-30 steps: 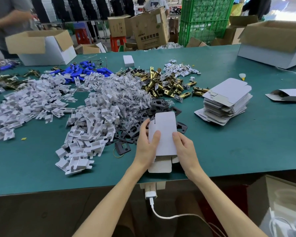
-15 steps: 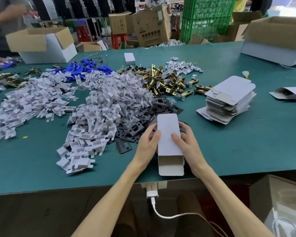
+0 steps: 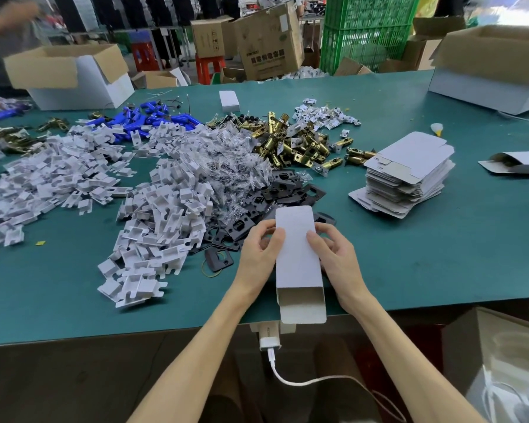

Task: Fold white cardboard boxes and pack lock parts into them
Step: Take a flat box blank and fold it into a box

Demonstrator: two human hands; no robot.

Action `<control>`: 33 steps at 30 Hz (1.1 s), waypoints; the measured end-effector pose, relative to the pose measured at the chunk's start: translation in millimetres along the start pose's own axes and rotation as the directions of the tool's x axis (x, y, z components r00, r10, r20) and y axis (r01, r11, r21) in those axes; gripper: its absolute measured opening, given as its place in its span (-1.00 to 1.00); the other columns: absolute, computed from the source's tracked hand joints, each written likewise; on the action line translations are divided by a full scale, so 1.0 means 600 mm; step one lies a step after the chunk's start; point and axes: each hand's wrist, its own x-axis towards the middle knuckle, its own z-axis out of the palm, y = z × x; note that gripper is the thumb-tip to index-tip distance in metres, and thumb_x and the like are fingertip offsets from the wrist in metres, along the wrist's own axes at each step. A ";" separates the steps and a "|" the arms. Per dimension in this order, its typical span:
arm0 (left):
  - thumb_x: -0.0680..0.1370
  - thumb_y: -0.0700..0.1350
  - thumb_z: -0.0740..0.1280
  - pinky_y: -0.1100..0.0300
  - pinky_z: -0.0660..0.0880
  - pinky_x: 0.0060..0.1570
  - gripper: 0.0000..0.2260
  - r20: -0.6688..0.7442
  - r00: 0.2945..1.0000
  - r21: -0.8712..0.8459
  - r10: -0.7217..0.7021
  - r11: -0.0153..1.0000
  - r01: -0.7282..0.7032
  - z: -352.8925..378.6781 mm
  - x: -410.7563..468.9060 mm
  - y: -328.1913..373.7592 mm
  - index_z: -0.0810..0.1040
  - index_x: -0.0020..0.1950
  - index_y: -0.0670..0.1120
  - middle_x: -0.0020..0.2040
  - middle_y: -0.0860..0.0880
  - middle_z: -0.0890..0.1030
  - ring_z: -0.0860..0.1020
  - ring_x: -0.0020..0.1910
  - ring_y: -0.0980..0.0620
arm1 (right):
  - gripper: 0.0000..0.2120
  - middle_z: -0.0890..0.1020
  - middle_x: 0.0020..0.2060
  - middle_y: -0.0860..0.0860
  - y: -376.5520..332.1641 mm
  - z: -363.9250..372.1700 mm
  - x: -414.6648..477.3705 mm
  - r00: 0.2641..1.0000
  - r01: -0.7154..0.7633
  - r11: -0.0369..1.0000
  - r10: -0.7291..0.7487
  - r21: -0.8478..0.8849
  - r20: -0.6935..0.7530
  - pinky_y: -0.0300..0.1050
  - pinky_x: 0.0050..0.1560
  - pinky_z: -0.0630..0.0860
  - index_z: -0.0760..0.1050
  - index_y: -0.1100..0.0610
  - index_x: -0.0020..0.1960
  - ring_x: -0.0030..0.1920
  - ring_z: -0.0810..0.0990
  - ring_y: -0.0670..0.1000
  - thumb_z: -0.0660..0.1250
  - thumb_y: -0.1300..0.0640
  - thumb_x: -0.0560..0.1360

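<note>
A long white cardboard box [image 3: 297,257] lies near the front edge of the green table [image 3: 440,254], its open end with a flap toward me. My left hand [image 3: 258,254] grips its left side and my right hand [image 3: 333,254] grips its right side, thumbs on top. Just beyond the box are black lock plates [image 3: 281,190], a heap of clear screw bags [image 3: 226,160], brass latches [image 3: 290,141] and white cardboard inserts [image 3: 153,215]. A stack of flat white box blanks [image 3: 409,175] sits to the right.
Blue parts [image 3: 153,119] and more white inserts [image 3: 43,175] lie at the left. Open cartons stand at the back left [image 3: 71,77] and back right [image 3: 489,71]. Another person's arm [image 3: 9,16] shows at the far left. A half-folded box [image 3: 519,163] lies at the right edge.
The flattened box has been opened into a rectangular tube with its near flap hanging open. Both hands shifted from pressing on top to gripping its sides.
</note>
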 end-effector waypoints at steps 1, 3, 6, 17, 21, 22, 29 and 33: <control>0.70 -0.10 0.33 0.25 0.58 -0.10 -0.88 -0.015 1.000 -0.009 -0.005 1.000 0.005 -0.003 0.001 -0.002 0.60 0.21 -0.02 0.11 -0.07 0.69 0.66 -0.02 0.10 | -0.80 0.74 -0.06 0.13 -0.001 0.000 -0.001 1.000 -0.004 1.000 0.004 -0.002 0.011 -0.04 -0.16 0.65 0.54 0.04 0.20 -0.09 0.74 0.14 0.38 0.00 0.62; 0.68 -0.09 0.36 0.23 0.58 -0.11 -0.82 -0.034 0.999 -0.044 -0.021 0.999 0.020 -0.007 0.000 -0.002 0.57 0.28 -0.02 0.07 -0.09 0.69 0.66 -0.01 0.02 | -0.80 0.74 -0.06 0.13 -0.002 -0.001 -0.003 1.000 -0.007 1.000 0.007 -0.007 0.020 -0.01 -0.14 0.64 0.56 0.04 0.17 -0.08 0.74 0.16 0.40 -0.01 0.60; 0.67 -0.09 0.37 0.17 0.61 -0.12 -0.55 -0.017 1.000 -0.077 -0.024 0.997 0.022 -0.010 0.001 -0.003 0.39 0.55 0.07 -0.01 -0.16 0.67 0.68 -0.08 0.03 | -0.78 0.73 -0.07 0.14 -0.003 -0.002 -0.003 1.000 0.015 1.000 -0.015 -0.019 -0.003 0.19 -0.03 0.62 0.59 0.02 0.14 -0.04 0.71 0.25 0.44 -0.04 0.56; 0.70 0.01 0.32 -0.07 0.49 0.42 -0.58 -0.440 0.897 -0.166 -0.050 0.986 -0.026 -0.024 0.018 -0.027 0.46 0.54 -0.07 0.43 0.08 0.54 0.52 0.40 0.08 | -0.44 0.65 0.27 -0.05 -0.019 -0.003 -0.010 0.986 -0.001 0.999 0.007 -0.035 0.165 -0.07 0.26 0.52 0.53 -0.24 0.38 0.27 0.61 0.01 0.33 -0.38 0.42; 0.69 0.03 0.32 -0.02 0.58 0.29 -0.58 -0.466 0.883 -0.161 -0.052 0.987 -0.027 -0.021 0.015 -0.026 0.44 0.54 -0.04 0.36 0.05 0.58 0.59 0.29 0.05 | -0.31 0.65 0.23 -0.12 -0.022 -0.002 -0.011 0.983 0.017 0.999 -0.009 -0.041 0.183 -0.19 0.12 0.57 0.54 -0.18 0.36 0.18 0.63 -0.08 0.49 -0.38 0.29; 0.69 0.02 0.32 0.03 0.61 0.23 -0.60 -0.446 0.894 -0.166 -0.049 0.986 -0.028 -0.021 0.015 -0.025 0.46 0.52 -0.02 0.33 0.08 0.59 0.60 0.26 0.07 | -0.36 0.67 0.20 -0.13 -0.022 -0.001 -0.011 0.983 0.025 0.998 -0.015 -0.050 0.182 -0.22 0.06 0.57 0.56 -0.18 0.33 0.13 0.65 -0.10 0.52 -0.32 0.30; 0.67 0.03 0.35 0.05 0.67 0.10 -0.69 -0.282 0.958 -0.184 -0.056 0.983 0.004 -0.017 0.014 -0.018 0.57 0.38 -0.03 0.28 0.04 0.64 0.66 0.20 0.11 | -0.54 0.71 0.16 0.07 -0.014 -0.018 -0.007 0.990 -0.079 0.976 0.052 0.202 0.133 -0.12 -0.03 0.62 0.63 -0.04 0.31 0.05 0.67 0.05 0.53 0.06 0.41; 0.67 0.01 0.36 0.16 0.64 0.09 -0.72 -0.250 0.968 -0.165 0.020 0.984 -0.063 -0.015 0.011 -0.014 0.55 0.38 0.01 0.39 0.02 0.57 0.61 0.29 0.11 | -0.52 0.69 0.16 0.09 -0.011 -0.022 -0.004 0.983 -0.091 0.962 0.046 0.257 0.176 -0.11 -0.03 0.61 0.61 0.00 0.34 0.04 0.64 0.07 0.50 0.19 0.43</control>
